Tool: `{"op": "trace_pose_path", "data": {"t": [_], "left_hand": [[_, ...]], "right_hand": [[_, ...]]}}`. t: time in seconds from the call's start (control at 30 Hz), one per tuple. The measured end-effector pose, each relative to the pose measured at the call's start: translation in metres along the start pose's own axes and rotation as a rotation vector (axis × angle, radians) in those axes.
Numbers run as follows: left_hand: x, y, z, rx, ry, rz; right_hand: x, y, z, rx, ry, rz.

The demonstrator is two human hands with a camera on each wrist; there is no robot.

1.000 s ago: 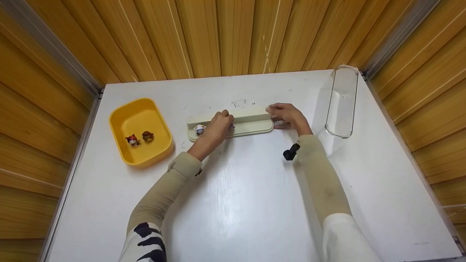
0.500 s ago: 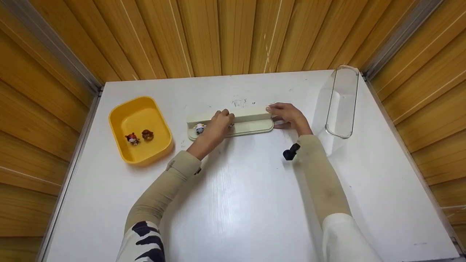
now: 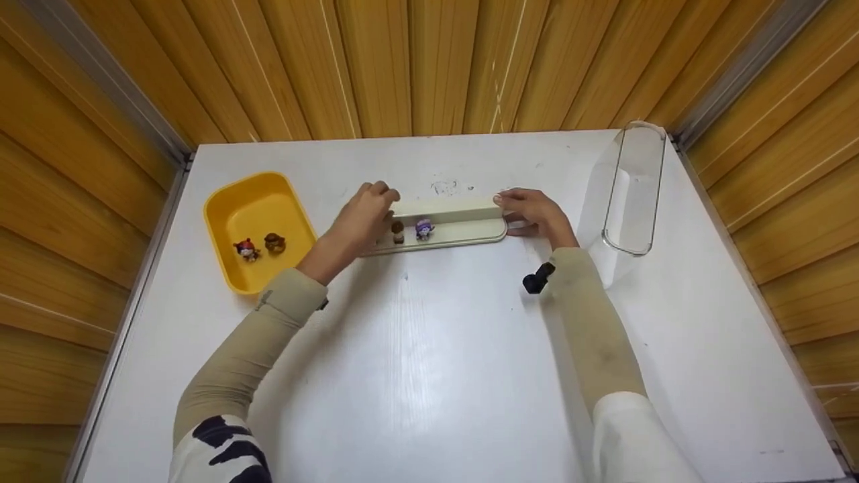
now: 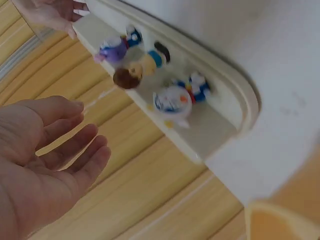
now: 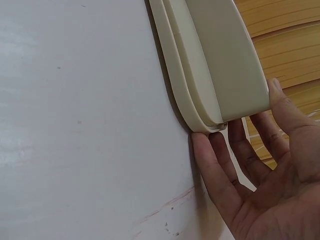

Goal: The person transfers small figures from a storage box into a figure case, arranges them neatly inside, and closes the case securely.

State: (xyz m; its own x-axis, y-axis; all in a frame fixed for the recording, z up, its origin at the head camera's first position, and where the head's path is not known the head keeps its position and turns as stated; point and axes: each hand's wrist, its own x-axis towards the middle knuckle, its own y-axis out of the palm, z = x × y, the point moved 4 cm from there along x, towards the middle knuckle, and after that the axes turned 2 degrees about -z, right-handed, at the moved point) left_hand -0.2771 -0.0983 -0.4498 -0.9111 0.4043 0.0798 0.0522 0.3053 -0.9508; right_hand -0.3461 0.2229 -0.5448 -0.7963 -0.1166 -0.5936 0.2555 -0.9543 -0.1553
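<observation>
My empty left hand (image 3: 360, 216) is nearer the worktop's (image 3: 429, 376) left-edge tub (image 3: 254, 213); my right hand (image 3: 535, 210) grips the tray (image 3: 468, 233).

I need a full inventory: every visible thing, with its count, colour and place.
table: one, white, below all items
tray: one, cream, mid-table
purple figurine: one, purple and white, on tray
brown-haired figurine: one, brown, yellow and blue, on tray
white-headed figurine: one, white and blue, tray's left part
bin: one, yellow, table's left side
red figurine: one, red, black and white, in bin
brown figurine: one, brown, in bin
container: one, clear, table's right side
wall panels: many, yellow-brown, behind and both sides
metal strips: at least two, grey, wall corners
sleeves: two, tan and white, on arms
fixture: one, black, at right sleeve
left hand: one, bare, near tray's left end
right hand: one, bare, gripping tray's right end
</observation>
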Motion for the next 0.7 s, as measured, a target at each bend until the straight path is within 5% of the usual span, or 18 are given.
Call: {"op": "trace_pose_path", "data": {"t": [0.33,0.5,0.7], "left_hand": [[-0.052,-0.066,0.1,-0.071,-0.17,0.098],[-0.081,-0.071,0.137,-0.01,-0.167,0.256],[-0.098,-0.059,0.169,-0.064,-0.135,0.412]], "right_hand": [[0.001,-0.003,-0.001,-0.023,-0.013,-0.019],[0.002,-0.004,0.0,-0.026,-0.016,-0.029],[0.004,-0.002,-0.002,-0.037,-0.015,-0.015]]}}
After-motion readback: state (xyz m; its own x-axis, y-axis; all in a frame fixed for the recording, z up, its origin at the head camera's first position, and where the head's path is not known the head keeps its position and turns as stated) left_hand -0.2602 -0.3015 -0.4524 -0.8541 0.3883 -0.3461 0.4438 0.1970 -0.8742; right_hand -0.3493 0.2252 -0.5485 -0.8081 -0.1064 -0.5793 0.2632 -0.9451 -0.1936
